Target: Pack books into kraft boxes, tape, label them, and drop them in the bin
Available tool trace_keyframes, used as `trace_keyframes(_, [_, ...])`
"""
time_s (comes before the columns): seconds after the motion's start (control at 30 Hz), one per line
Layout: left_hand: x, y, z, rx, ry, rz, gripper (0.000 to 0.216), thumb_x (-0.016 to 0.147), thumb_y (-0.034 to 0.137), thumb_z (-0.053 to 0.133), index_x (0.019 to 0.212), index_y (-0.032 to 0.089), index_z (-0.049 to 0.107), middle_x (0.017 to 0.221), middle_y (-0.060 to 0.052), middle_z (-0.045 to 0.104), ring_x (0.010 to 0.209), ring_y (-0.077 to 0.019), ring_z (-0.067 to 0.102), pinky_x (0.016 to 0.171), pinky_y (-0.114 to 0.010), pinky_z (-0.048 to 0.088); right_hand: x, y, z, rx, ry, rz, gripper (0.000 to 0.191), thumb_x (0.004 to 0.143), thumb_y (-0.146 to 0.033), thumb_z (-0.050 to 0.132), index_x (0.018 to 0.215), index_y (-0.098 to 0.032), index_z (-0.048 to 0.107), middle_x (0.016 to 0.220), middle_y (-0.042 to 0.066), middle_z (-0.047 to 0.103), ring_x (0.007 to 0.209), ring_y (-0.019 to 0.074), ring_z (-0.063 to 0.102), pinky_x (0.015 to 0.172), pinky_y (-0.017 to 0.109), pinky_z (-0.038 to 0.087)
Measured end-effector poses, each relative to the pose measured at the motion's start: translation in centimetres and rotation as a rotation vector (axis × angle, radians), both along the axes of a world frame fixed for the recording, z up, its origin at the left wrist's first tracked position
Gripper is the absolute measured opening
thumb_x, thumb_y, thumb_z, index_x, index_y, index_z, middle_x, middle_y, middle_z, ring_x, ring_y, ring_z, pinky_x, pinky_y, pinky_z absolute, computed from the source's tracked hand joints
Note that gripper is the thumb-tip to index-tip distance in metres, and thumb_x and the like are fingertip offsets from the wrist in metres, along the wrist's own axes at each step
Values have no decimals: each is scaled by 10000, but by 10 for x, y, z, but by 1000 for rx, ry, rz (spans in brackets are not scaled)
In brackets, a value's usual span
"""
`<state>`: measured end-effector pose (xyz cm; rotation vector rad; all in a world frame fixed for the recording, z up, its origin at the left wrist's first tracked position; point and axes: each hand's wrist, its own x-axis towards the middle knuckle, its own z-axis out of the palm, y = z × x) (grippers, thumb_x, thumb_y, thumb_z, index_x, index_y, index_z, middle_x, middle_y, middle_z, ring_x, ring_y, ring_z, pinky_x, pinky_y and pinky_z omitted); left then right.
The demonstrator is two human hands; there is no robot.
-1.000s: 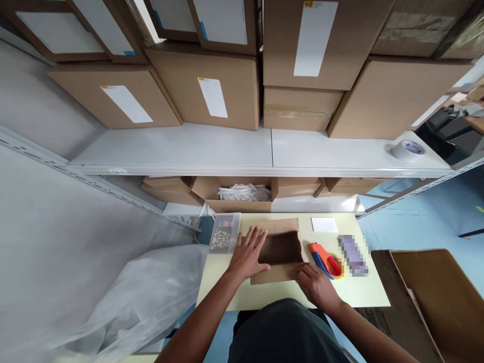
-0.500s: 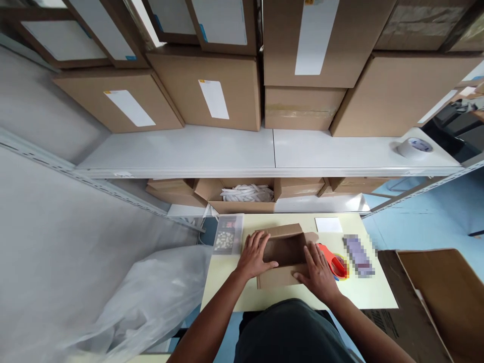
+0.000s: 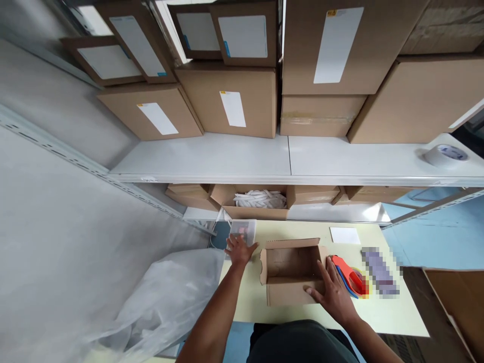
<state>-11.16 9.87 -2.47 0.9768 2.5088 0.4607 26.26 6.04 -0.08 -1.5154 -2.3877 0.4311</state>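
A small open cardboard box [image 3: 289, 293] stands on the pale yellow table, with its flaps folded outward and its inside bare. My right hand [image 3: 335, 292] grips its right front corner, fingers over the right flap and thumb on the front flap. To the left, my left hand [image 3: 241, 250] is open with fingers spread, over the near part of a clear plastic case [image 3: 247, 227]. Whether it touches the case I cannot tell. Just right of my right hand lie a red ring-shaped object [image 3: 346, 270], like a tape roll, and blue and yellow rings partly under it.
A white card [image 3: 345, 235] and a blurred purple item [image 3: 380, 272] lie on the table [image 3: 401, 317]. Behind it, a shelf [image 3: 227, 156] holds large cartons and a white tape roll [image 3: 446, 156]. Below sits a carton of white strips [image 3: 260, 199]. Plastic sheeting [image 3: 170, 297] bulges at left.
My left hand has let go of the box's left side and moved left to the plastic case. My right hand stays at the box. The view has shifted, moving the scene right and down.
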Motion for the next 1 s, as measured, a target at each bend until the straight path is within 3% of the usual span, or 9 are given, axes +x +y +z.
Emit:
trace_keyframes(0.1, [-8, 6, -12, -288, 8, -20, 988, 645, 680, 753, 1441, 189, 434, 1682, -264, 103, 1534, -495, 88, 1092, -748, 241, -1, -1, -3, 7, 2, 10, 880, 888, -601, 637, 1600, -250, 259, 1691, 184, 182, 1528, 415, 257, 1155, 602, 391])
trace_keyframes(0.17, [-12, 9, -16, -332, 35, -45, 988, 657, 656, 740, 1464, 194, 408, 1679, -265, 107, 1518, -495, 144, 1069, -728, 288, 0, -2, -4, 22, 1, 19, 887, 871, -607, 655, 1593, -251, 282, 1692, 179, 182, 1528, 421, 252, 1157, 603, 390])
trace_keyframes(0.43, [-39, -12, -6, -136, -4, -60, 559, 717, 488, 711, 1226, 284, 609, 1591, -126, 364, 1400, -407, 406, 1040, -560, 417, -5, 3, 2, -9, -23, -29, 840, 858, -556, 679, 1570, -260, 348, 1693, 148, 201, 1514, 407, 296, 1141, 594, 408])
trace_keyframes(0.57, [-51, -26, 6, -110, -58, -46, 464, 748, 410, 705, 1176, 245, 637, 1353, -116, 602, 1218, -307, 602, 1029, -420, 460, -9, 6, 8, -30, -38, -50, 779, 870, -527, 672, 1542, -241, 400, 1671, 164, 254, 1486, 400, 355, 1115, 580, 435])
trace_keyframes(0.7, [-59, -39, 20, -38, -97, -49, 437, 740, 325, 704, 1162, 242, 629, 1248, -76, 679, 1161, -257, 646, 1002, -341, 482, -12, 10, 16, -50, -85, -55, 760, 865, -514, 687, 1517, -203, 450, 1642, 191, 313, 1458, 412, 394, 1104, 570, 440])
trace_keyframes(0.8, [-65, -50, 43, 9, -104, -12, 450, 755, 329, 670, 1190, 238, 605, 1186, -58, 710, 1082, -257, 683, 954, -351, 519, -15, 12, 21, -61, -107, -69, 766, 851, -510, 711, 1508, -198, 468, 1628, 196, 342, 1448, 414, 407, 1111, 563, 428])
trace_keyframes(0.9, [-61, -60, 86, 228, -226, 49, 539, 756, 425, 663, 1246, 221, 569, 1069, -52, 728, 961, -256, 710, 853, -366, 569, -16, 13, 24, -51, -109, -74, 780, 840, -505, 731, 1513, -218, 460, 1629, 189, 345, 1452, 409, 399, 1119, 568, 409])
trace_keyframes(0.93, [-54, -62, 104, 343, -296, 16, 590, 750, 465, 670, 1272, 216, 553, 1092, -62, 721, 979, -259, 707, 844, -366, 577, -16, 13, 25, -48, -105, -74, 788, 834, -500, 740, 1517, -227, 455, 1630, 185, 345, 1454, 405, 396, 1122, 567, 404])
trace_keyframes(1.0, [-31, -62, 142, 509, -389, -185, 649, 733, 476, 692, 1306, 214, 538, 1255, -96, 667, 1105, -273, 673, 895, -371, 572, -16, 13, 28, -51, -94, -78, 807, 826, -493, 753, 1525, -235, 443, 1630, 184, 348, 1456, 398, 393, 1124, 559, 400])
